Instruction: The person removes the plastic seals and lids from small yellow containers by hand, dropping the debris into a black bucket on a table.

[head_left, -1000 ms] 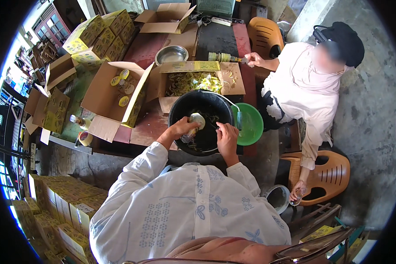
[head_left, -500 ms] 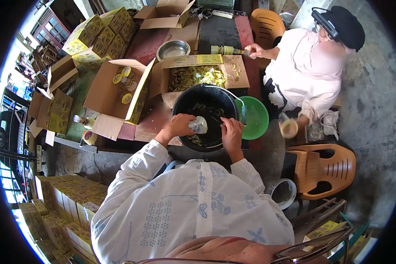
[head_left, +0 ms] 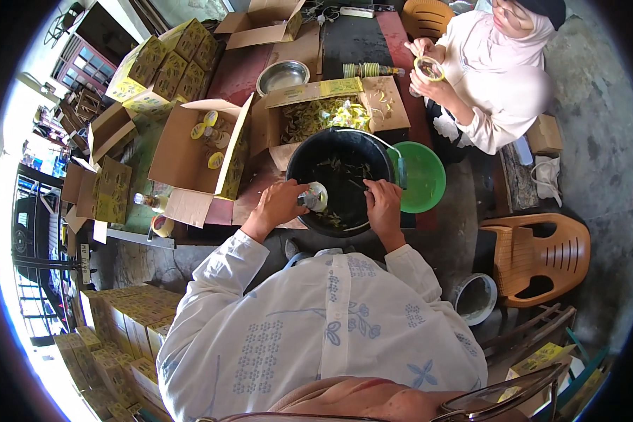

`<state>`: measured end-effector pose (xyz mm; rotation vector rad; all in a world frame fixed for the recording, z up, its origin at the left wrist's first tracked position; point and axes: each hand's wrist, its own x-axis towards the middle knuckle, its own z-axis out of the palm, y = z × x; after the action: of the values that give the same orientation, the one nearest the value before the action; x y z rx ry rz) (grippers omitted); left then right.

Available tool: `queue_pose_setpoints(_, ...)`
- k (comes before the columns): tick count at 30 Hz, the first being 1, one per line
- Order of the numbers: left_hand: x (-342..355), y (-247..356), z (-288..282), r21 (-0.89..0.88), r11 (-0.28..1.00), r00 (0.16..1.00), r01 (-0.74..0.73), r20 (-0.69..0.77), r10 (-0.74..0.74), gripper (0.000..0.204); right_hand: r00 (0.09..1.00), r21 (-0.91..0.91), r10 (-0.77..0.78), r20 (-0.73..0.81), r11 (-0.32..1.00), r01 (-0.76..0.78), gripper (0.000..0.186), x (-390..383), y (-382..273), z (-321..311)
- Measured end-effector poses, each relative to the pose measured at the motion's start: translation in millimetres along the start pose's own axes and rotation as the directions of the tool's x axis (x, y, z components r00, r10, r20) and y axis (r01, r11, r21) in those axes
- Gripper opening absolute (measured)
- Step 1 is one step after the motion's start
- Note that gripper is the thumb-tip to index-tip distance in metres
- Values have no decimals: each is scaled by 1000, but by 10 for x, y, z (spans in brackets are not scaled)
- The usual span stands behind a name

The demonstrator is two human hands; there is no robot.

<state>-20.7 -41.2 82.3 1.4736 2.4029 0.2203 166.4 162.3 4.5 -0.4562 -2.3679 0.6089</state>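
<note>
My left hand [head_left: 280,205] is closed around a small clear jar [head_left: 318,197], tilted with its round end toward the right. The jar is over the near left part of a black bucket [head_left: 302,156]. Several thin greenish-brown strips [head_left: 341,167] lie inside the bucket. At the bucket's right rim, my right hand [head_left: 385,204] has its fingers pinched together. A thin sliver seems to stick out from the fingertips, too small to make out. Beside the bucket sits a green basin [head_left: 429,179], partly hidden behind the rim and handle.
An open carton of yellow-green scraps [head_left: 316,116] stands behind the bucket. Left of it, another carton [head_left: 169,151] holds several yellow-lidded jars. A metal bowl [head_left: 283,76] is farther back. At right, a co-worker [head_left: 485,77] holds a yellow-rimmed jar [head_left: 429,68]; an orange chair [head_left: 541,257] stands nearer.
The view has shifted, moving the scene slightly rightward. My jar has turned a little within my left hand. The co-worker has raised the yellow-rimmed jar and brought both hands to it, leaving the stack on the table.
</note>
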Motion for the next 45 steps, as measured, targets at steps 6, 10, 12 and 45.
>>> queue_pose_setpoints(6, -91, 115, -145, -113, 994, 977, -10, -215, -15, 58, 1000, -10, -9, -5, 1000, 9, 29, -11, 27, 11)
queue_pose_setpoints(10, -149, 58, -7, -49, 999, 999, 7, -40, -9, 59, 1000, -1, -1, 18, 1000, 1, 29, -5, 15, 3)
queue_pose_setpoints(12, -166, 140, -5, -88, 994, 995, 58, -74, -64, 59, 1000, -4, 3, 29, 1000, -3, 29, -3, 15, -2)
queue_pose_setpoints(45, -157, 58, 128, -329, 931, 870, -162, -492, -23, 63, 999, -5, -35, 0, 999, 35, 26, 21, 11, -20)
